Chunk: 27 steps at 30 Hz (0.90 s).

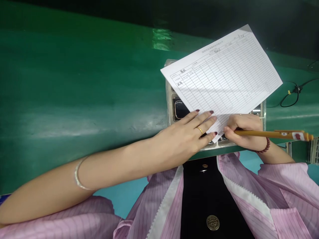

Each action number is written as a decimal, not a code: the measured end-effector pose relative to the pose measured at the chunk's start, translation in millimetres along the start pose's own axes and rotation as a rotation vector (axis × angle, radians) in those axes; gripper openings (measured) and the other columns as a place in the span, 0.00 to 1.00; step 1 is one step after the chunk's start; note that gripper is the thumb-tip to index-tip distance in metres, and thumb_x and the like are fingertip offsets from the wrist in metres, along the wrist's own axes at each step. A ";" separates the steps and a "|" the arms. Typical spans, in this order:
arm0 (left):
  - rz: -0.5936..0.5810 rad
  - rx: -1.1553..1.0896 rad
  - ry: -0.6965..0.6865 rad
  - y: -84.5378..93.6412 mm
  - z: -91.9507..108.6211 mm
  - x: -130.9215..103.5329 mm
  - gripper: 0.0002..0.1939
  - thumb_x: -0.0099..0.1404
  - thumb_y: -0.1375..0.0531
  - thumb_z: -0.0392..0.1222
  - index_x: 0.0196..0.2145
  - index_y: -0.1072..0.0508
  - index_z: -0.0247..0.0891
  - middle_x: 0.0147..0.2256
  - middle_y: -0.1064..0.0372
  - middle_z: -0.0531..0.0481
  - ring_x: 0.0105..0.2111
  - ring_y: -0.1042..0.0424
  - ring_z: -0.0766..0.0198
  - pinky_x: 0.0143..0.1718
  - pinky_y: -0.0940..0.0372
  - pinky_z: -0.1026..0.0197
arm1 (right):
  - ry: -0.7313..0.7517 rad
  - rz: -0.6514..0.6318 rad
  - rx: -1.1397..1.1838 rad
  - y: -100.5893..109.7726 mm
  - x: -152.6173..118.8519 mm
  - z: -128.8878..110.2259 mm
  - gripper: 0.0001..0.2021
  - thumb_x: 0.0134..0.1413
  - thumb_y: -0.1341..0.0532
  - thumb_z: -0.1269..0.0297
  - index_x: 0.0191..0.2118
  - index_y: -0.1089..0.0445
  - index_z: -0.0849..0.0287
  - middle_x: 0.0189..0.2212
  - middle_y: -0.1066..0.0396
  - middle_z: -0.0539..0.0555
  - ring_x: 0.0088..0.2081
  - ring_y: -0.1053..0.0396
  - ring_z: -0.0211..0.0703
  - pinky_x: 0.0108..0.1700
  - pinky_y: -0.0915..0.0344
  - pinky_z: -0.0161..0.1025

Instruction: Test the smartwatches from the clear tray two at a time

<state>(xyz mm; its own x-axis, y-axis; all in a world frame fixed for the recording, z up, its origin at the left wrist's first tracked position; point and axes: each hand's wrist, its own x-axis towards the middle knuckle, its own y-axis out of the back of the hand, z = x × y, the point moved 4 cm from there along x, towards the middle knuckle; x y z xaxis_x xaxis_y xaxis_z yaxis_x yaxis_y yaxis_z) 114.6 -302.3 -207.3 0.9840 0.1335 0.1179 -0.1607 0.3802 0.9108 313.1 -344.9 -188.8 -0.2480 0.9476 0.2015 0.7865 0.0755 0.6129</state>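
A printed form [224,76] with a ruled grid and some handwriting lies tilted on top of a clear plastic tray [170,113]. My left hand [186,137] rests flat with spread fingers on the form's lower left edge. Fingers of my right hand [245,131] are wrapped round an orange pen [271,133], its tip hidden by the hand near the sheet's bottom corner. Beside the hidden tip, small handwritten marks show. Under the paper, a dark glossy rectangular item [180,109] sits in a tray compartment.
The tray stands at the near edge of a green table surface [87,93]. A black cable [296,89] with a yellow tag lies coiled to the right. Part of a metal slatted object [314,150] shows at the right edge.
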 end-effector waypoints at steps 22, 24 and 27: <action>-0.041 0.004 -0.055 15.6 5.4 1.4 0.17 0.74 0.43 0.38 0.56 0.22 0.30 0.65 0.33 0.31 0.67 0.34 0.40 0.66 0.34 0.40 | -0.225 0.500 -0.347 120.6 33.7 53.5 0.11 0.70 0.45 0.58 0.47 0.26 0.53 0.37 0.23 0.54 0.39 0.26 0.48 0.48 0.28 0.48; -0.049 -0.035 -0.042 15.2 4.6 1.8 0.18 0.75 0.43 0.38 0.56 0.22 0.29 0.66 0.34 0.30 0.68 0.35 0.40 0.67 0.35 0.39 | -0.355 0.370 -0.611 139.5 55.3 76.5 0.11 0.67 0.44 0.64 0.46 0.24 0.58 0.43 0.21 0.58 0.47 0.26 0.51 0.54 0.31 0.49; -0.057 -0.085 -0.006 15.6 4.7 1.7 0.17 0.74 0.43 0.37 0.56 0.22 0.30 0.66 0.35 0.30 0.69 0.36 0.41 0.68 0.36 0.39 | -0.612 0.251 -0.716 156.0 84.4 114.3 0.14 0.63 0.37 0.58 0.46 0.23 0.62 0.48 0.22 0.63 0.55 0.29 0.61 0.59 0.35 0.54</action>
<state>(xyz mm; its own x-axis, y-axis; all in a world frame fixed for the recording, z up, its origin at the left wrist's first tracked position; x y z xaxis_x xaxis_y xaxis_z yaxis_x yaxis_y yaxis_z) 114.2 -300.5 -191.1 0.9922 0.1036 0.0693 -0.1098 0.4634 0.8793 479.5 -217.7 -163.5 0.3758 0.9231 0.0820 0.1958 -0.1655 0.9666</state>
